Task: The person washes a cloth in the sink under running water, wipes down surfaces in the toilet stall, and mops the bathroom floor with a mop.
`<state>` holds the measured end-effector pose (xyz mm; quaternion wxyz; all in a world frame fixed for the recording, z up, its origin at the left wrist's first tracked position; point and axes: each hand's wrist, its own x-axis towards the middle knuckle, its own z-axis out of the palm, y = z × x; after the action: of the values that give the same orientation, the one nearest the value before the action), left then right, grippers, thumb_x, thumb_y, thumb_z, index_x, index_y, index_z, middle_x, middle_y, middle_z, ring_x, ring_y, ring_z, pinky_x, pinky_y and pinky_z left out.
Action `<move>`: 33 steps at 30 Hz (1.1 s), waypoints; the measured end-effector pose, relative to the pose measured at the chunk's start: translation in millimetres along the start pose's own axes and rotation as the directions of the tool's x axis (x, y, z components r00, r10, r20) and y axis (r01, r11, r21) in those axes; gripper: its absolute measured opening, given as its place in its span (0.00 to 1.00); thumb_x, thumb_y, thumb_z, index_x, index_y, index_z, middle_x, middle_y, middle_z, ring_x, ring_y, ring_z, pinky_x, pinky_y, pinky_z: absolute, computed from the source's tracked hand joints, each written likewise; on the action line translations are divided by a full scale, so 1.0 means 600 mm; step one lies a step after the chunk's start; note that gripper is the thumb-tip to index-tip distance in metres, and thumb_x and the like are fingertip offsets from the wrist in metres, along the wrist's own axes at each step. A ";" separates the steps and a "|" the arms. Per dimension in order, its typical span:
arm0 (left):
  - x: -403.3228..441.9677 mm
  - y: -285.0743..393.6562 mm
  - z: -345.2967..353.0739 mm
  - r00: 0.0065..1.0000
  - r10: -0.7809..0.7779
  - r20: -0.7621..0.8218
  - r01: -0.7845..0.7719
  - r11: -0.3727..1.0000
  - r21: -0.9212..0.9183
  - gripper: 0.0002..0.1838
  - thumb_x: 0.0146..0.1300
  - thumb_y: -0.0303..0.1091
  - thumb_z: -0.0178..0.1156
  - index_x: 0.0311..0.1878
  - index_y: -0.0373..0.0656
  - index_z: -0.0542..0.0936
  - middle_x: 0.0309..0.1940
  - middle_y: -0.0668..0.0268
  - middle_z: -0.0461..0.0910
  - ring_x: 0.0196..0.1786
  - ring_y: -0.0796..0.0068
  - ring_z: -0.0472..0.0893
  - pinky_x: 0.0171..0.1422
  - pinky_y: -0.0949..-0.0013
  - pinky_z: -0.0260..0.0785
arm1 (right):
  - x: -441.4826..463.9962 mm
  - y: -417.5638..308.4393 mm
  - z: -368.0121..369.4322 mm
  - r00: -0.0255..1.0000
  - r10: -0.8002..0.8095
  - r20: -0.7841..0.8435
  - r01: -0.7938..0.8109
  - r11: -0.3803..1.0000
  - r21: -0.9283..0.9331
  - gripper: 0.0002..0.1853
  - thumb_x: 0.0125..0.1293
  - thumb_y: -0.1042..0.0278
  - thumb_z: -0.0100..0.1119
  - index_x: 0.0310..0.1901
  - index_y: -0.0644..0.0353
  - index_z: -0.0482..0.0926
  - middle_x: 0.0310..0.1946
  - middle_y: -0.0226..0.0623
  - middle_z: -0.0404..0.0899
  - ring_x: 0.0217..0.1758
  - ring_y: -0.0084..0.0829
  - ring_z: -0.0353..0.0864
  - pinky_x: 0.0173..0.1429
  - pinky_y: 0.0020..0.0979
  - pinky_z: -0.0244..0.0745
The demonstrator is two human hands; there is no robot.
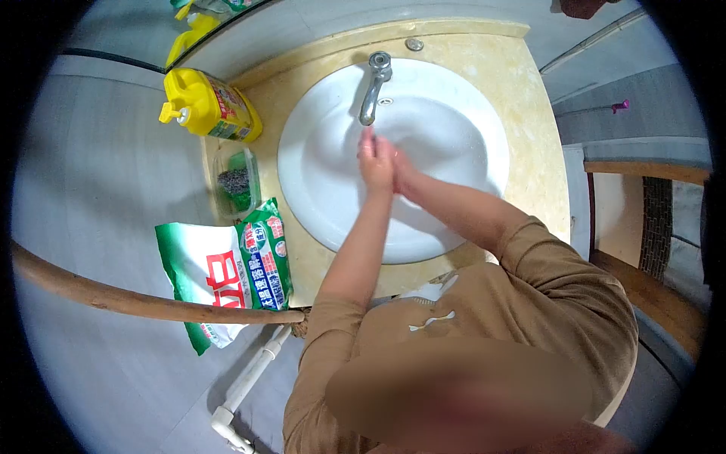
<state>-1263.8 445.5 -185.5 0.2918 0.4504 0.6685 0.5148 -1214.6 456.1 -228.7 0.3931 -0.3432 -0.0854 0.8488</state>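
Observation:
Under the spout of the chrome faucet (372, 89), my two hands meet over the white sink (297, 163). My left hand (373, 166) points up toward the spout, its fingers stretched out. Against it from the right lies my right hand (403, 171), palm side turned to the left hand, its fingers partly hidden. Both look wet, and I see no object between them. The sink's bowl is white and oval, with a small overflow hole just below the faucet's base.
A yellow pump bottle (215, 106) stands at the counter's left. Below it are a clear plastic box (252, 181) with a dark scouring pad and a green-and-white detergent bag (200, 261). A wooden pole (113, 297) crosses the lower left. A beige counter (541, 163) surrounds the sink.

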 end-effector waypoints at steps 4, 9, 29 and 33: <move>0.035 -0.014 -0.034 0.912 -0.335 0.235 0.409 0.765 -0.498 0.21 0.66 0.39 0.41 0.56 0.36 0.68 0.49 0.54 0.72 0.52 0.65 0.71 0.58 0.66 0.61 | -0.042 -0.034 0.071 0.996 -0.067 -0.057 0.064 0.996 -0.054 0.17 0.64 0.52 0.45 0.48 0.53 0.71 0.41 0.32 0.74 0.41 0.27 0.72 0.46 0.29 0.68; -0.022 0.011 0.011 0.959 0.259 0.117 -0.264 0.964 0.028 0.21 0.62 0.34 0.43 0.55 0.33 0.67 0.55 0.49 0.68 0.59 0.59 0.66 0.64 0.63 0.54 | -0.040 -0.054 0.048 0.992 -0.125 0.004 0.125 0.992 0.021 0.17 0.64 0.53 0.45 0.50 0.52 0.70 0.43 0.31 0.73 0.41 0.26 0.72 0.44 0.25 0.68; 0.008 0.047 -0.016 0.985 0.113 0.129 -0.078 0.966 -0.248 0.23 0.59 0.33 0.45 0.58 0.36 0.65 0.54 0.49 0.67 0.58 0.54 0.66 0.64 0.58 0.54 | -0.001 -0.069 0.046 0.985 -0.121 0.121 0.099 0.980 0.173 0.11 0.61 0.66 0.50 0.44 0.57 0.74 0.41 0.34 0.74 0.42 0.28 0.73 0.44 0.30 0.72; -0.001 -0.013 0.005 0.969 0.246 0.036 -0.248 0.940 0.233 0.22 0.58 0.32 0.47 0.57 0.36 0.66 0.52 0.50 0.69 0.54 0.59 0.69 0.59 0.64 0.59 | -0.050 -0.065 0.060 0.997 -0.051 -0.056 0.046 0.995 -0.088 0.11 0.60 0.66 0.52 0.43 0.58 0.74 0.36 0.33 0.75 0.38 0.27 0.74 0.42 0.29 0.72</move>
<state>-1263.2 446.1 -194.0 0.1717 0.5638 0.6622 0.4627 -1200.3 465.3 -170.0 0.4005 -0.3824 -0.1189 0.8241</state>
